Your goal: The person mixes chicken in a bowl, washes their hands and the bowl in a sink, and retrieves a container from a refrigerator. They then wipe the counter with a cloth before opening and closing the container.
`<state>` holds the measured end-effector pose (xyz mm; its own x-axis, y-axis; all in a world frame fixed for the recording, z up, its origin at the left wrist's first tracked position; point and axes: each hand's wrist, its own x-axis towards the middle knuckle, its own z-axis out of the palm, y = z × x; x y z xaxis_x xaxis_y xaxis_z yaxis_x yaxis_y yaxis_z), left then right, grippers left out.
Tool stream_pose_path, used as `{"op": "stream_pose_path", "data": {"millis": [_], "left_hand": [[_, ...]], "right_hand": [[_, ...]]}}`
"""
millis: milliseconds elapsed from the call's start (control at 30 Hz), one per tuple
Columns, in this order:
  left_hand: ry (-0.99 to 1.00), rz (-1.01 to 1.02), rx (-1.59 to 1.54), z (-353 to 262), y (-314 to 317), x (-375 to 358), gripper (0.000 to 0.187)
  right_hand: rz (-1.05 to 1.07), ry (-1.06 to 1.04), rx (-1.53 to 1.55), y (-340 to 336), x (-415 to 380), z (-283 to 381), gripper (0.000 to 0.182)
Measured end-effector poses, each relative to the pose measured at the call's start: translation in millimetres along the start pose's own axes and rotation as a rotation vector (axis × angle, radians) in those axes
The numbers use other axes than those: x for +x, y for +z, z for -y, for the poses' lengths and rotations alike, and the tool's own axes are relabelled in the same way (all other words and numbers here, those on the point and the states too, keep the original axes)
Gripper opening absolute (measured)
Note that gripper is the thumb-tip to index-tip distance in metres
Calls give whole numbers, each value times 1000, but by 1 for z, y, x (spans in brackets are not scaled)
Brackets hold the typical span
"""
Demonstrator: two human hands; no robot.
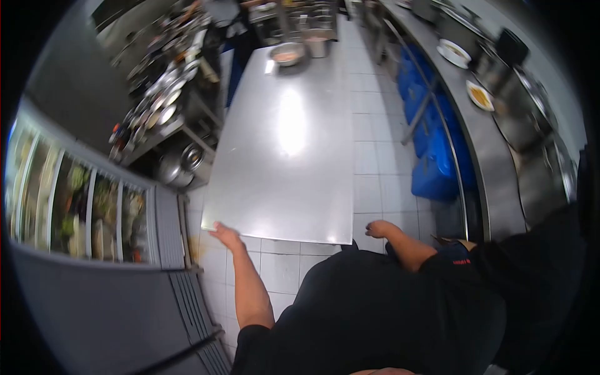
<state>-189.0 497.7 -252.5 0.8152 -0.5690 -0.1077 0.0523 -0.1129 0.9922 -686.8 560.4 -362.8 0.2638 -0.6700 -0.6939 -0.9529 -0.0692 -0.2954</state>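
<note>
My left hand (225, 235) is at the near left corner of a steel table (281, 187), its fingers at the table's edge; whether they grip it is too small to tell. My right hand (381, 229) hangs over the tiled floor, just right of the table's near right corner and apart from it. Its fingers look curled, and what they hold, if anything, cannot be made out. At the table's far end stand a metal bowl (287, 55) with pinkish food and a metal pot (317, 47).
A glass-doored fridge (165, 225) is at the left. Blue bins (434, 172) stand under the right counter (494, 181), which bears plates of food (480, 95) and pots. Cluttered shelves line the back left. Another person (240, 40) stands beyond the table.
</note>
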Motion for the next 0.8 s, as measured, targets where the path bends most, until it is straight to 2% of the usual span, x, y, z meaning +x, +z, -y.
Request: {"op": "stream_pose_path", "data": {"millis": [233, 400, 433, 533, 567, 700, 733, 800], "left_hand": [[-11, -8, -65, -2, 1, -2, 72], [5, 51, -98, 2, -2, -1, 76], [-4, 0, -53, 6, -8, 0, 75], [-14, -67, 6, 2, 3, -1, 74], [-11, -54, -11, -7, 2, -7, 74], [82, 18, -44, 8, -6, 1, 70], [41, -12, 36, 1, -7, -5, 67], [-30, -30, -22, -2, -6, -4, 66]], "right_hand": [[22, 36, -7, -10, -28, 8, 51], [208, 46, -108, -15, -38, -17, 55], [262, 50, -136, -13, -35, -24, 56], [216, 24, -125, -13, -24, -47, 55], [250, -110, -148, -27, -27, -53, 54], [141, -80, -67, -72, -10, -77, 47], [114, -60, -41, -80, -10, -84, 44], [33, -43, 23, -103, -4, -119, 46]]}}
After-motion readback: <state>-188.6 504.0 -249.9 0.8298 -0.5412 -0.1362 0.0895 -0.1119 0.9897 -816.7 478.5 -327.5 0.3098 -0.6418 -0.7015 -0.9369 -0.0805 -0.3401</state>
